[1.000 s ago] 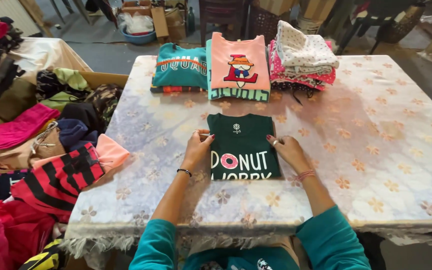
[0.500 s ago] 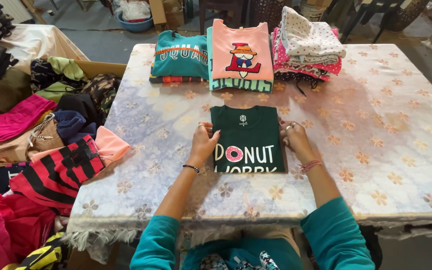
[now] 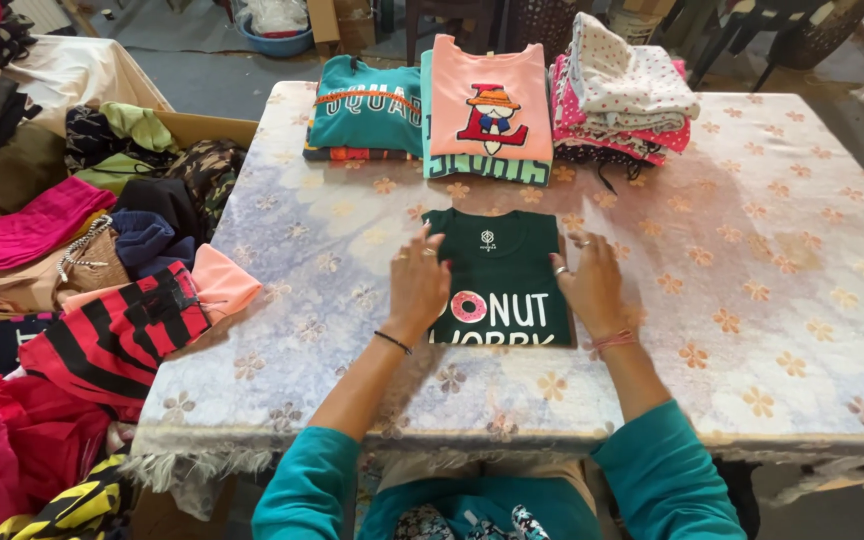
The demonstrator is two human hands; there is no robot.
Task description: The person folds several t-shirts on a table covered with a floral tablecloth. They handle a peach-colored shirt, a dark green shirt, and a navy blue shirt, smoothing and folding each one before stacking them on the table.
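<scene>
Two hands lay flat on a folded dark green T-shirt (image 3: 500, 272), which rested near the middle of the worktop (image 3: 772, 300), just in front of the person. The left hand (image 3: 418, 283) covered the shirt's left edge, fingers spread and palm down, gripping nothing. The right hand (image 3: 588, 283) pressed on the right edge in the same manner, fingers spread, pinching nothing. The shirt lay between the two hands, its printed front facing up and its neckline pointing away from the person.

Beyond the shirt, at the far edge of the worktop, stood three piles of folded garments: a teal pile (image 3: 364, 112) on the left, a pink-topped pile (image 3: 488, 110) in the centre, touching the teal one, and a dotted pile (image 3: 624, 95) on the right. To the left of the worktop lay a heap of loose clothes (image 3: 102, 290), with a black-and-red striped garment (image 3: 117, 335) nearest the worktop's edge.
</scene>
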